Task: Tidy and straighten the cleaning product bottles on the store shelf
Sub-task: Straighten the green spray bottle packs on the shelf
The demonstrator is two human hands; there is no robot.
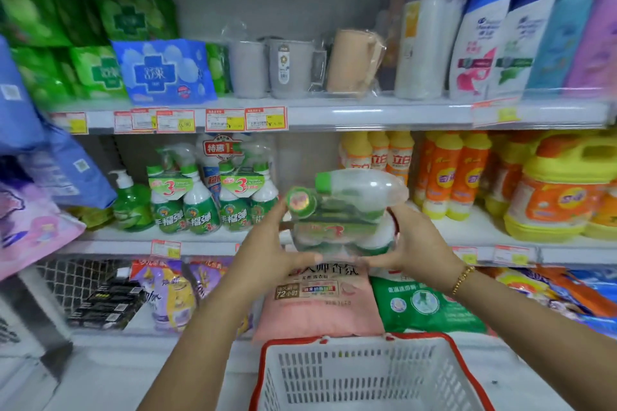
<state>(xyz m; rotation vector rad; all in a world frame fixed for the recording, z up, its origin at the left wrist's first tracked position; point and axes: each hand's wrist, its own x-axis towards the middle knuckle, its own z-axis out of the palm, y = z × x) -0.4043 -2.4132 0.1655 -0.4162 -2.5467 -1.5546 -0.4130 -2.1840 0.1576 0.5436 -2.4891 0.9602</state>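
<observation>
Between the two hands, just ahead of the middle shelf (474,233), found a wrapped pack of green spray bottles (347,210), tipped onto its side and clear of the boards. Noted left hand (270,253) and right hand (417,248) curled round opposite ends, gripping it. Recorded matching packs (213,200) upright beyond left hand; white basket (367,374) below both wrists.

Bundled spray bottles (344,217) between my left hand (267,253) and right hand (417,243): clear wrap film, glossy, crinkled, catching glare. Green caps under it are smooth hard plastic; spray head translucent.
Gold bracelet (462,280) on my right wrist: shiny metal links.
Below the grip, basket (367,374): white moulded plastic, matt, slotted walls, red rim.
Just under my fingers, pink pouch (317,307): soft plastic film, low sheen.
Right of the grip, orange bottles (450,177): glossy plastic.
</observation>
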